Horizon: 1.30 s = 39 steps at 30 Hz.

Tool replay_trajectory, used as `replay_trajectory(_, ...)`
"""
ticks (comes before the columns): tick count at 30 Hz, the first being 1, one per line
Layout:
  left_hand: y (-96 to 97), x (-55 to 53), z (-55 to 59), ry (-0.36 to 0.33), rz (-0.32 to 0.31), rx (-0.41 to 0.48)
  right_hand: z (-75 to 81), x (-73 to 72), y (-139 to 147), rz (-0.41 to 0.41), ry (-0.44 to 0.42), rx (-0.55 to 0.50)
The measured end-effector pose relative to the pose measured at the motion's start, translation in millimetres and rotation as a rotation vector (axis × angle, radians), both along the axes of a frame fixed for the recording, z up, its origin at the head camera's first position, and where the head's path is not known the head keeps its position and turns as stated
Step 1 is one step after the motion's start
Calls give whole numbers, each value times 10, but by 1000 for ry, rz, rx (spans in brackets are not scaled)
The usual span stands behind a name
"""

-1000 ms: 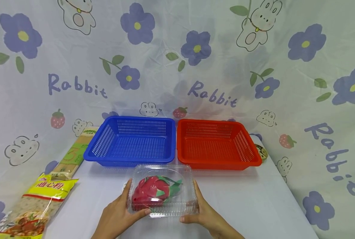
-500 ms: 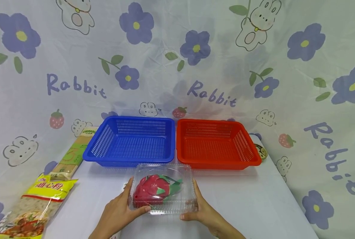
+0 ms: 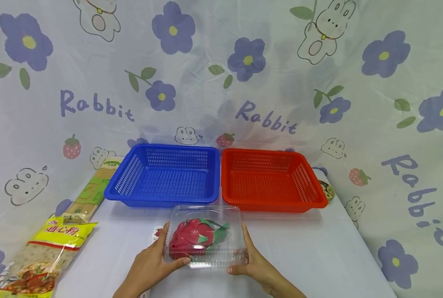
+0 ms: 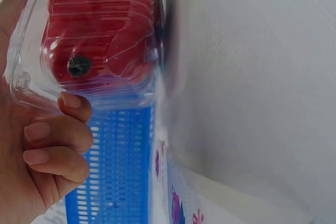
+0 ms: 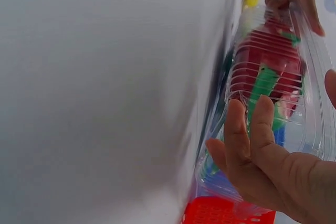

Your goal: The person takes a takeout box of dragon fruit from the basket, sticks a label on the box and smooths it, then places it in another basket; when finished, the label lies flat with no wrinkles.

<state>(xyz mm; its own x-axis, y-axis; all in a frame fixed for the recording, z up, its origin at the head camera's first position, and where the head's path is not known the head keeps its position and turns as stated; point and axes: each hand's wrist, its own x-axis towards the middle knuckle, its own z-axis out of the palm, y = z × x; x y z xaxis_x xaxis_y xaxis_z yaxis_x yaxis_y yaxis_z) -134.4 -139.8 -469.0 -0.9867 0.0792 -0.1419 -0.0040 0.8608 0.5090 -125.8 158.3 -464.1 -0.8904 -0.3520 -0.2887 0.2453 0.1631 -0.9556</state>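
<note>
A clear plastic clamshell box [image 3: 232, 244] is held at the front middle of the white table, below the two baskets. Inside lies a red dragon fruit [image 3: 191, 236] with green scales. My left hand [image 3: 148, 263] grips the box's left end, its thumb along the front edge. The right hand [image 3: 256, 265] holds the opposite end, thumb at the front corner and fingers along the side. In the right wrist view, fingertips [image 5: 262, 108] press the ribbed wall of the box. Whether the box touches the table, I cannot tell.
Behind the box stand a blue basket [image 3: 176, 182] and a red basket [image 3: 260, 186], side by side. Noodle packs [image 3: 91, 194] and a yellow-topped bag [image 3: 44, 260] lie left. A round tin [image 3: 326, 189] sits right. A white printed item [image 3: 156, 232] is partly hidden by my left hand.
Both hands keep their hold on the box. It has shifted very slightly right, along with the left hand, and more of the white printed item shows.
</note>
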Motion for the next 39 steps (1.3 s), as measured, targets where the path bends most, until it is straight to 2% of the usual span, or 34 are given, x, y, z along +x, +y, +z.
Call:
replay_trajectory(9, 3, -13, -36, 5, -1, 10, -25, -15, -9, 1, 14, -15)
replay_trajectory(16, -5, -7, -66, 44, -5, 28, -76, -30, -16, -19, 29, -15)
replay_trajectory(25, 22, 13, -103, 98, 0, -19, -135, -32, -25, -58, 19, -21)
replay_trajectory(33, -18, 48, -72, 48, -15, -34, -158, -32, -28, -67, 20, -3)
replay_trajectory(39, -231, 131, -29, -5, -79, 12, -162, -14, -17, -51, 38, -10)
